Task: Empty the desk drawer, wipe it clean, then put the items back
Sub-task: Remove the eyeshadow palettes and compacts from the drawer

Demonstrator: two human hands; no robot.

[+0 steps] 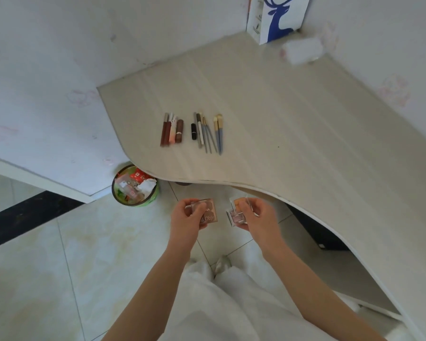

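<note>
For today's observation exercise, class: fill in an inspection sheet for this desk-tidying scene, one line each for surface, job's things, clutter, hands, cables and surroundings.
Surface: pale curved desk, mostly bare.
Job's things: tubes and brushes in a neat row on the desk; drawer not in view.
Clutter: white wad and deer-print box at the far corner.
Hands: left hand grips a brown palette; right hand grips clear cases, both below the desk edge.
Cables: nothing seen.
Surroundings: full waste bin on tiled floor, white walls.
</note>
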